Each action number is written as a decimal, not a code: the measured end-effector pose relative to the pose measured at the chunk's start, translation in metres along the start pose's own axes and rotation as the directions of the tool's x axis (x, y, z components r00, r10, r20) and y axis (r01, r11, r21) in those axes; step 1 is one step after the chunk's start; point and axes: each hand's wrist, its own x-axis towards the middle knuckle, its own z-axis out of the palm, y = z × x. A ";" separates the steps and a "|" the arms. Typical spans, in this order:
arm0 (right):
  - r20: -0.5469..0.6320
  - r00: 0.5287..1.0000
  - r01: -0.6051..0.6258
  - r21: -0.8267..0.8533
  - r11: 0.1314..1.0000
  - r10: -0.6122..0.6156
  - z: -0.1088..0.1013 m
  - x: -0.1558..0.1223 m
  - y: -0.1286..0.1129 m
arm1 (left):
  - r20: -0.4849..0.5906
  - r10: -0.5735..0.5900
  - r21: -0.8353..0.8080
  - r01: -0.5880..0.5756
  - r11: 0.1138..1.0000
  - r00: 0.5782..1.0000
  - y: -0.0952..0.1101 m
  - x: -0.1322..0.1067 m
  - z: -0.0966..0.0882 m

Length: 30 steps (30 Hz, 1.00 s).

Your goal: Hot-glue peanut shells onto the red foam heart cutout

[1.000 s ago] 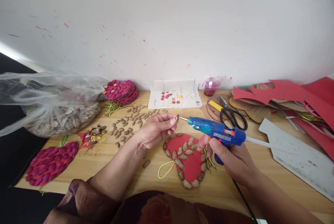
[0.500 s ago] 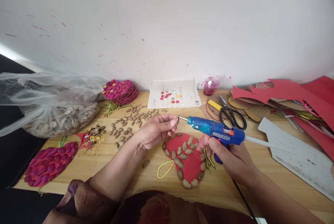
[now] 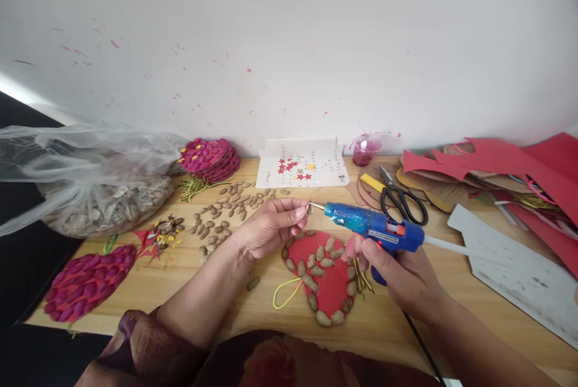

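Observation:
My left hand [image 3: 271,224] pinches a small brown nut shell [image 3: 307,209] between thumb and fingers, held above the table. In my right hand [image 3: 401,275] is a blue glue gun [image 3: 377,230], finger on the trigger, its metal nozzle touching the shell. Below both hands lies a red heart-shaped card [image 3: 327,281] with several shells stuck on it around the edge and top, and a yellow-green loop [image 3: 285,294] at its left side.
Loose shells [image 3: 223,212] lie scattered behind my left hand. A plastic bag of shells [image 3: 94,194] sits at the left, pink-painted hearts [image 3: 83,281] [image 3: 210,157] nearby. Black scissors [image 3: 401,197], red paper sheets [image 3: 510,161], a pink cup [image 3: 365,149] and a star sheet [image 3: 300,170] lie at the back.
Almost nothing has moved; the nozzle stays at the shell in my left fingers, with only a slight shift of both hands.

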 end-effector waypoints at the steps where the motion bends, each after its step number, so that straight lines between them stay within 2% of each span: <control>1: -0.002 1.000 -0.003 0.002 1.000 0.003 0.000 0.000 0.000 | 0.003 0.002 0.001 -0.002 1.000 1.000 0.000 0.000 0.000; 18: -0.038 0.999 0.017 0.037 0.999 -0.015 0.002 0.001 -0.001 | 0.004 -0.021 -0.024 0.021 0.999 1.000 0.000 0.000 -0.001; 30: -0.036 0.999 0.000 0.003 1.000 0.000 0.000 0.002 -0.002 | -0.002 -0.011 -0.028 0.011 1.000 1.000 0.000 0.000 -0.002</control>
